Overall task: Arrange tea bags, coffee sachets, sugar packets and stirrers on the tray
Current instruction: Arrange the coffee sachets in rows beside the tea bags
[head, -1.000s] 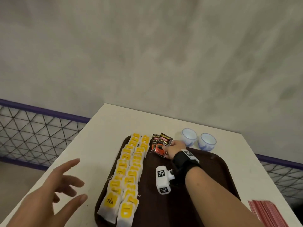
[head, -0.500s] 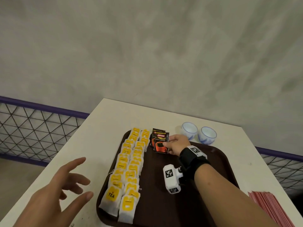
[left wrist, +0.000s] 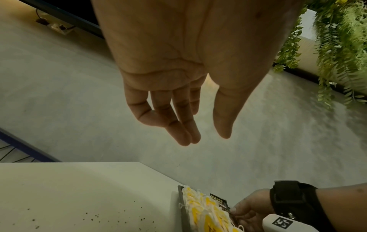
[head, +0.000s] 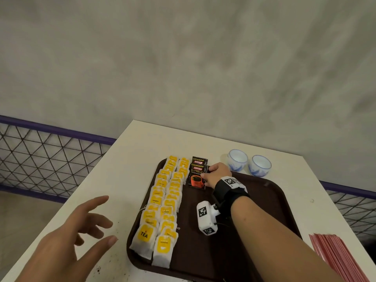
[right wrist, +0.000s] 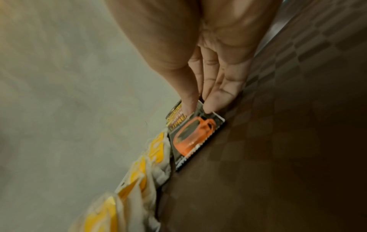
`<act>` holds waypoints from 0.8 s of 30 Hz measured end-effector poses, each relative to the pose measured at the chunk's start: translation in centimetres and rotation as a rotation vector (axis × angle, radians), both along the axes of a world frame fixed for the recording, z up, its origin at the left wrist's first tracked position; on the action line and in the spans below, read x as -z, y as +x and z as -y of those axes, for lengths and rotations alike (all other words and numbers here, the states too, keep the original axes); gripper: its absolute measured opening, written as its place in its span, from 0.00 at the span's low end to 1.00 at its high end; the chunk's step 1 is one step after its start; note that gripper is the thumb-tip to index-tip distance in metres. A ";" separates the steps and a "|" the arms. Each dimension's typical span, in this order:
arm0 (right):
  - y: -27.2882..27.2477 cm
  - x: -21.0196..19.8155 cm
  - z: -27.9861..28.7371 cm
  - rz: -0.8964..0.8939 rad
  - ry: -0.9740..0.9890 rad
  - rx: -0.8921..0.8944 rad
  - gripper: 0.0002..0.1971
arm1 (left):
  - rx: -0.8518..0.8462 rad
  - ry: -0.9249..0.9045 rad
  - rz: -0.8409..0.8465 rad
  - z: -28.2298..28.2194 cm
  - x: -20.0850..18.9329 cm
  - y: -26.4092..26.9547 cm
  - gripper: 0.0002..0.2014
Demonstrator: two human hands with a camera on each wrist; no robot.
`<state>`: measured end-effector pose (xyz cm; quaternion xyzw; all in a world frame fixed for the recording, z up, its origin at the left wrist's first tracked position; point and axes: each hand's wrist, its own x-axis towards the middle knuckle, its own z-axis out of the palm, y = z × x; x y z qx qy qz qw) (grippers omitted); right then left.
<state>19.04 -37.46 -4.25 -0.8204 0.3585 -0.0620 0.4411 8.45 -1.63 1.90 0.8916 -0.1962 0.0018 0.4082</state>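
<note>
The coffee sachets (head: 198, 173) lie overlapped at the far end of the brown tray (head: 270, 202), just beside two long rows of yellow tea bags (head: 162, 202) filling its left side, and the right hand (head: 216, 174) pinches the top sachet's right edge between thumb and fingertips. The tray's middle and right stand bare. Out on the white table (head: 126, 169), the left hand (head: 67, 243) hovers with fingers spread, holding nothing; two small cups (head: 249, 164) sit past the far rim, red stirrers (head: 335, 259) at the right edge.
</note>
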 end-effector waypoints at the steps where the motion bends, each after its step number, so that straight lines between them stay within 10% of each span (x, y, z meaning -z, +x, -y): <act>1: -0.3 -0.2 0.0 -0.002 -0.008 -0.005 0.16 | 0.000 0.010 -0.007 0.1 -0.2 -0.1 0.39; 6: -3.4 -2.2 -0.3 -0.001 -0.061 -0.126 0.12 | 0.042 0.052 -0.013 1.0 -1.0 -1.2 0.28; 14: -17.7 -8.7 -2.9 -0.364 -0.354 -0.801 0.13 | 0.374 0.341 -0.081 3.6 0.0 -5.4 0.15; 24: -29.0 -8.2 -6.1 -0.535 -0.369 -0.809 0.37 | 0.389 0.574 -0.004 7.7 1.0 -9.4 0.36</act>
